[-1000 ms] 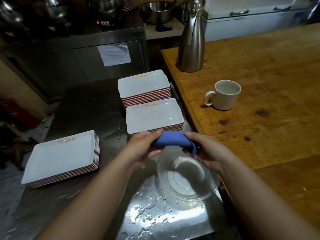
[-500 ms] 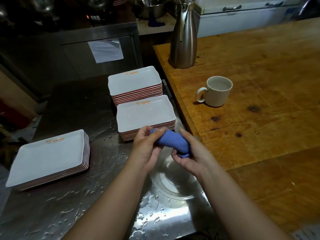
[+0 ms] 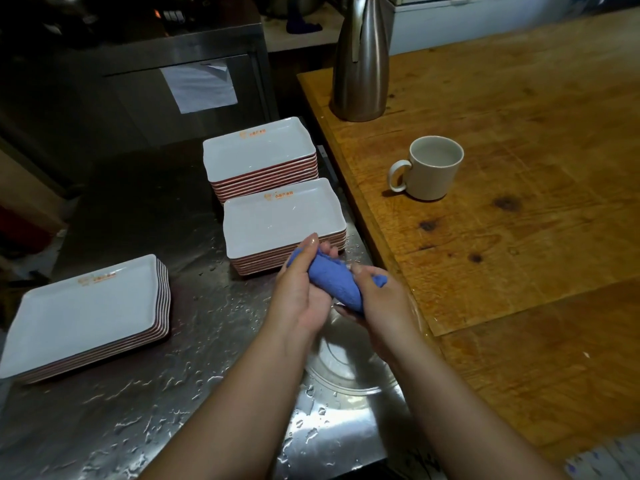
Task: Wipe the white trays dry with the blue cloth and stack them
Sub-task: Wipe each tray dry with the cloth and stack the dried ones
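Cloth: blue cloth [image 3: 335, 282] is being held bunched into a roll between both hands, above a clear glass bowl [image 3: 349, 372].
Left fingers: left hand [image 3: 301, 289] is curling round the roll's far end, thumb lying along the top.
Right fingers: right hand [image 3: 381, 299] is curling round the near end, a tuft of cloth poking out past the knuckles.
Bowl: it is sitting on the wet steel counter [image 3: 166, 393], water beading all round it.
Near tray stack [image 3: 284, 223]: it is lying just beyond the hands, drops showing on its top tray.
Far tray stack [image 3: 259, 154]: it is sitting right behind the near one, taller.
Left tray stack [image 3: 86, 313]: it is resting well apart, toward the counter's left edge.
Wooden table [image 3: 519, 202]: it is adjoining the counter's right side, carrying a mug [image 3: 429, 168] and a steel jug [image 3: 362, 60].
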